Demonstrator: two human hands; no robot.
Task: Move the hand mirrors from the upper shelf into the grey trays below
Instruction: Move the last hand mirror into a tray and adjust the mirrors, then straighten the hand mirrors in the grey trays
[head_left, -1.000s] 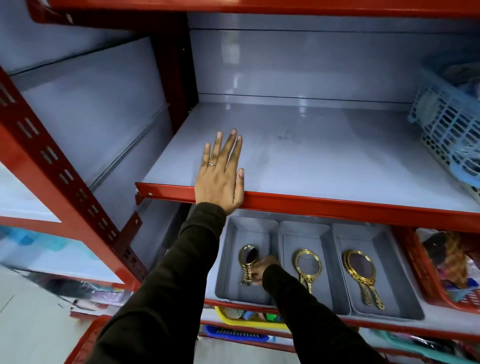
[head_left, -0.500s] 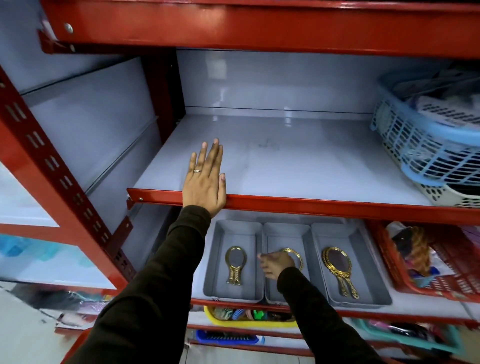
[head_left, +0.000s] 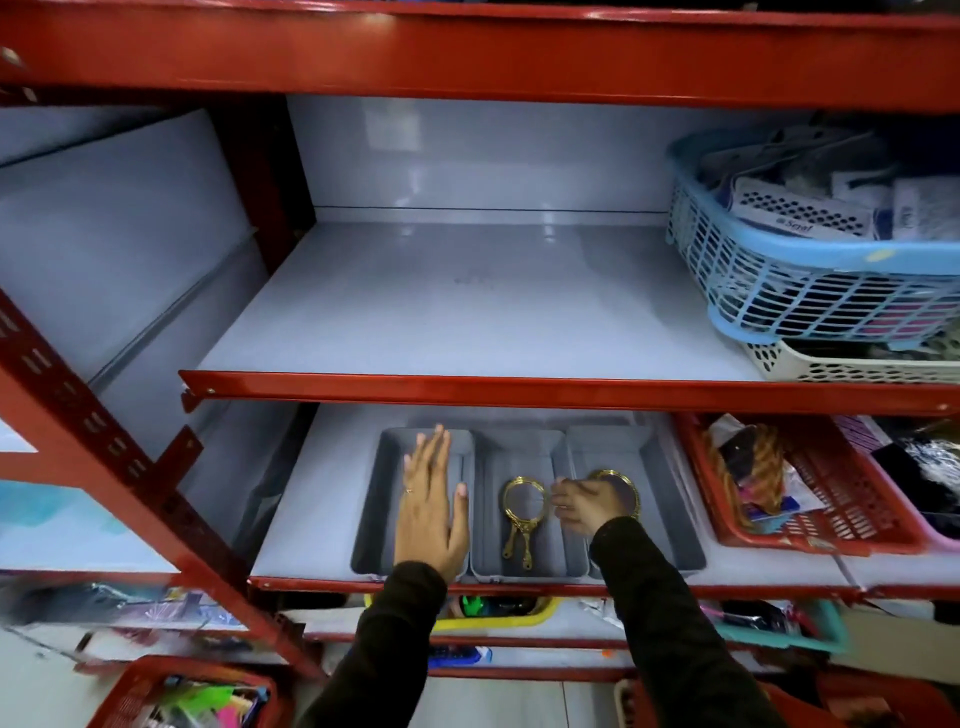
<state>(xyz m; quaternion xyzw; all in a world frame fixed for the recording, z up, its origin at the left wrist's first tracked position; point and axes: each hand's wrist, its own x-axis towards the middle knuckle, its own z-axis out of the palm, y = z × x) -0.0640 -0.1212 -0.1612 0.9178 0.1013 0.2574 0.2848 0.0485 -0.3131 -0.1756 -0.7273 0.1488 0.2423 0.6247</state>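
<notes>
Three grey trays sit side by side on the lower shelf. My left hand (head_left: 431, 509) lies flat and open over the left tray (head_left: 382, 467), hiding whatever is in it. A gold-framed hand mirror (head_left: 523, 501) lies in the middle tray (head_left: 519, 447), handle towards me. My right hand (head_left: 579, 506), blurred with its fingers curled, is over another gold mirror (head_left: 623, 480) in the right tray (head_left: 665, 483). I cannot tell whether it grips that mirror. The upper shelf (head_left: 467, 312) holds no mirrors in its visible part.
A blue basket (head_left: 810, 260) on a white one (head_left: 857, 364) fills the upper shelf's right end. A red basket (head_left: 810, 499) stands right of the trays. A yellow tray (head_left: 540, 610) sits one shelf down. The slanted red post (head_left: 104, 441) runs at left.
My left hand dropped from the upper shelf's front edge onto the left tray. My right hand moved rightward from the left tray, past the middle one, to the right tray's mirror.
</notes>
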